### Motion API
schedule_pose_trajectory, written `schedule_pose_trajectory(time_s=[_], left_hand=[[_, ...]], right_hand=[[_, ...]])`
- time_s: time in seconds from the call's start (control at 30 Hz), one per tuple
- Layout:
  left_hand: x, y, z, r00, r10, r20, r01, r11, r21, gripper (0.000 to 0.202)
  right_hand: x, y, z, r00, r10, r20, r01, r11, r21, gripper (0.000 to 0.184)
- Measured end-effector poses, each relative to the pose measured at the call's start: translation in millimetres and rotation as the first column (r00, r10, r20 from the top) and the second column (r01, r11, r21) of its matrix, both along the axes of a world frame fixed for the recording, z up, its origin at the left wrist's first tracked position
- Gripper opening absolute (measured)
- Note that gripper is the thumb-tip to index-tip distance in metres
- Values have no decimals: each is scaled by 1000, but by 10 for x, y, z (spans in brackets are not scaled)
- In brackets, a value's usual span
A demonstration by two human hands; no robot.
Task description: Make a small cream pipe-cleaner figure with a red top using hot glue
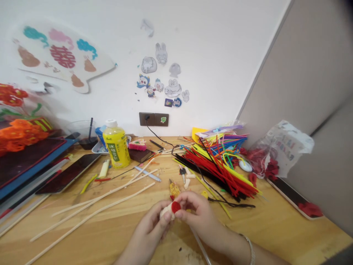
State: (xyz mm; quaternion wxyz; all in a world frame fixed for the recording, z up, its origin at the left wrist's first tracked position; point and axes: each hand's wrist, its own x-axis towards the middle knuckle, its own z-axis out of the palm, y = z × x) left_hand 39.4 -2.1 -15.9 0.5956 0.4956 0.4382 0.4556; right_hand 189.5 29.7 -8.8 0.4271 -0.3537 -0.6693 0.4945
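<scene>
Close to the front of the table, my left hand [156,222] is closed around a small cream-coloured craft piece [166,210], which looks fuzzy. A red round piece [175,207] sits against its right end, pinched between the thumb and fingers of my right hand [195,211]. Whether the two pieces are joined, I cannot tell. Just beyond my fingers lies a small yellow, patterned item [174,188] with a pointed tip. Under my right hand, a thin clear stick [200,244] runs toward the front edge.
Long cream pipe cleaners [91,217] stretch across the left side. A heap of coloured pipe cleaners [220,165] lies at right, near a bag of red pieces [275,151]. A yellow bottle [117,145], a dark tablet [68,175], keys [182,173] and a phone [292,198] surround the work area.
</scene>
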Motion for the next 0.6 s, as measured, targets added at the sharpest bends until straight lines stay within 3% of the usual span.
schedule_pose_trajectory(time_s=[0.17, 0.4, 0.6], left_hand=[[31, -25, 0, 998, 35, 54, -35, 999, -6, 40], [17, 3, 75, 996, -7, 86, 10, 999, -38, 47], [1, 12, 53, 990, -66, 124, 71, 997, -32, 46]], right_hand=[[-23, -11, -55, 999, -24, -27, 24, 999, 27, 28], [43, 7, -37, 1000, -6, 11, 4, 980, 198, 27], [85, 18, -21, 992, -29, 122, -25, 908, 418, 27]])
